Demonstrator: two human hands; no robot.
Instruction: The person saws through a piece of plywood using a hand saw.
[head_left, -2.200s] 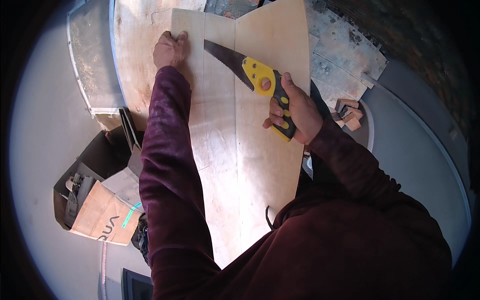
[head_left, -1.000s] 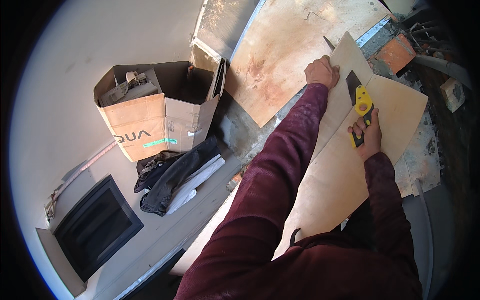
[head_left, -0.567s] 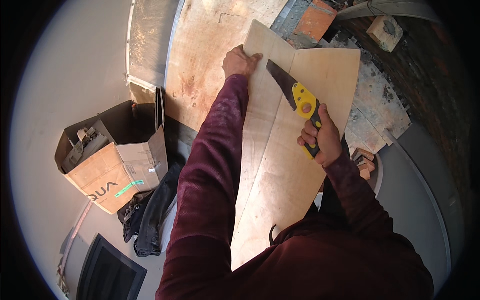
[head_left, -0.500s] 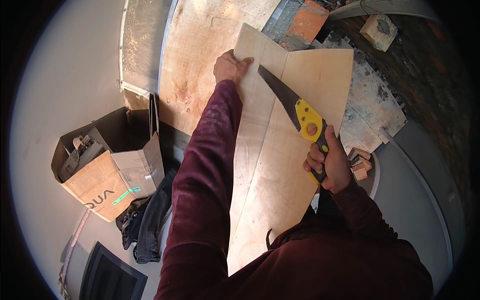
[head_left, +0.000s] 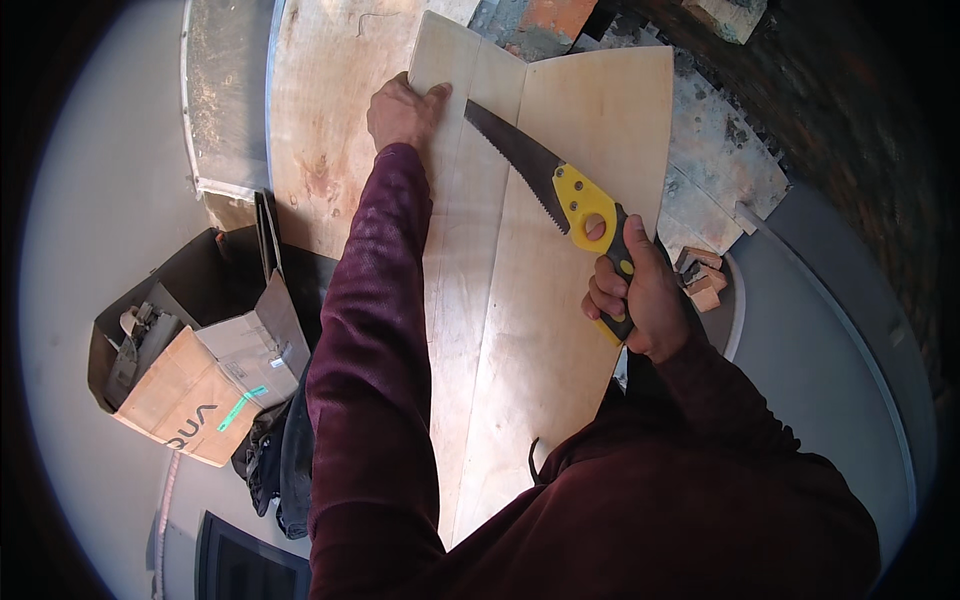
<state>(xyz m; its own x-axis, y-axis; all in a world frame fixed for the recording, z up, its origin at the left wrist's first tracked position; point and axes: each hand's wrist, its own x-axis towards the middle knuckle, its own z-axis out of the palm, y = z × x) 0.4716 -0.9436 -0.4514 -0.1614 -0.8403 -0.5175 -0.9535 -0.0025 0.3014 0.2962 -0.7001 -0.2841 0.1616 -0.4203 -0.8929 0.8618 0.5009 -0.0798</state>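
A long pale plywood board (head_left: 575,130) stretches away from my body. A lengthwise line runs down it from a shallow notch in its far edge; whether it is a cut or a mark I cannot tell. My left hand (head_left: 403,112) is closed over the board's far left edge, thumb on the upper face. In my right hand (head_left: 640,290), the fingers wrap the black and yellow handle of a hand saw (head_left: 530,165), one finger showing through the handle's hole. The dark toothed blade points up and left across the board, its tip near my left hand. Contact between blade and wood is unclear.
Another plywood sheet (head_left: 315,130) lies beyond on the left. An open cardboard box (head_left: 185,395) holding odd items stands at left, dark cloth (head_left: 295,470) beside it. Small wood offcuts (head_left: 705,280) sit right of the board; a wood block (head_left: 730,15) lies at far right.
The whole scene has shifted left and up in the picture. Both hands, the saw and the board keep nearly the same places relative to each other.
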